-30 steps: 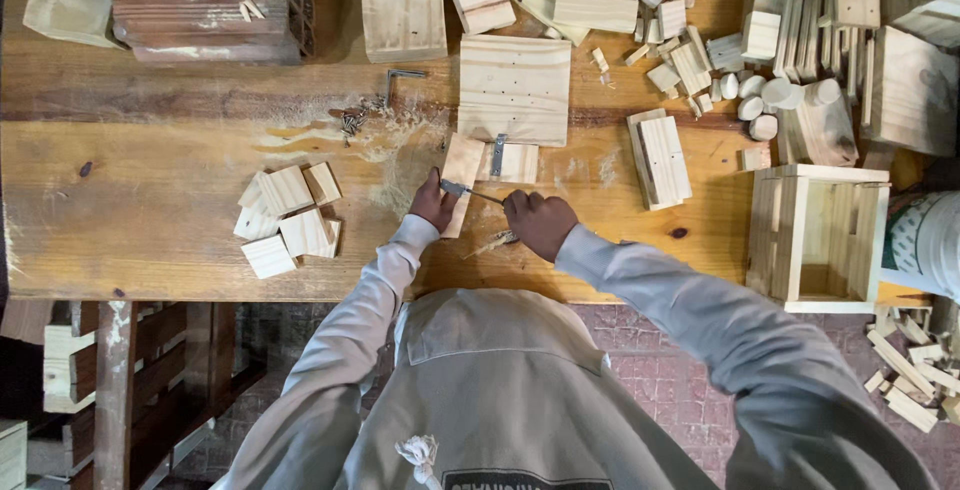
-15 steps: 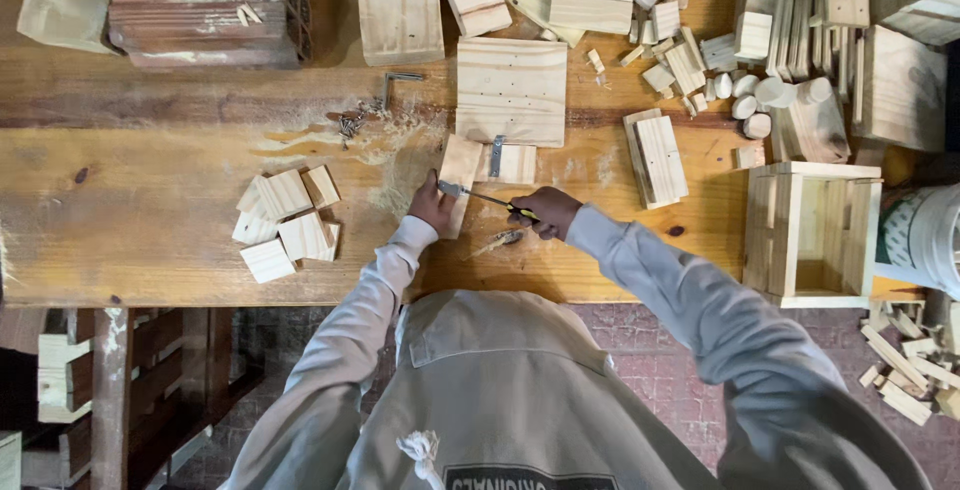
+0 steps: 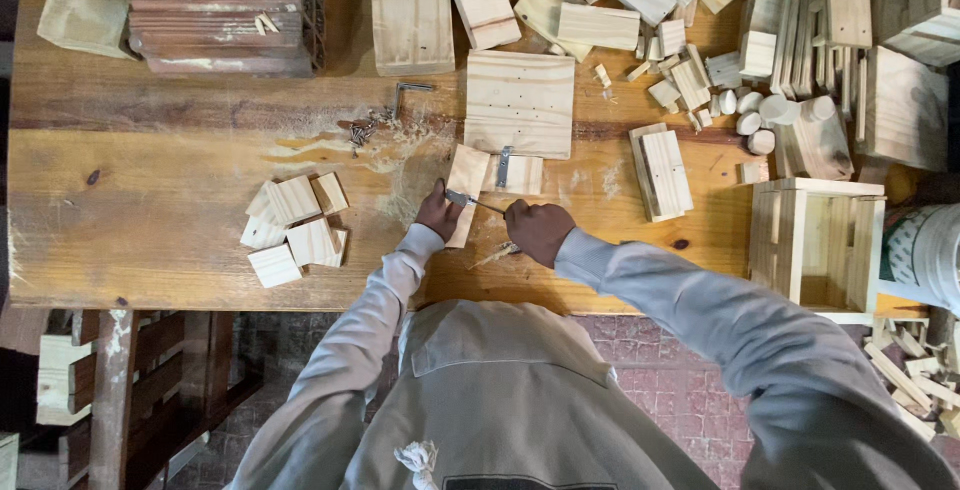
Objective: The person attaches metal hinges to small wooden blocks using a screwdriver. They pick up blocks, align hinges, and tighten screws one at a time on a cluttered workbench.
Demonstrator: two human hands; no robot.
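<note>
My left hand [image 3: 438, 215] rests on a small upright strip of pale wood [image 3: 466, 182] on the workbench [image 3: 150, 210], fingers pinching it near its lower half. My right hand [image 3: 538, 230] is closed around a thin metal tool [image 3: 475, 200] whose tip points left toward my left hand. Just beyond the strip lies a small wood piece with a metal hinge [image 3: 505, 167]. Behind that lies a square pine board [image 3: 520, 102].
A cluster of small wood squares [image 3: 292, 227] lies at the left. Screws and a metal bracket [image 3: 385, 115] lie behind, with wood dust. An open wooden crate [image 3: 820, 242] stands at the right edge beside a white bucket [image 3: 925, 255]. Planks and offcuts crowd the back.
My right hand has shifted a little toward me and to the right, drawing the metal tool out level between both hands. The left hand stays on the wood strip.
</note>
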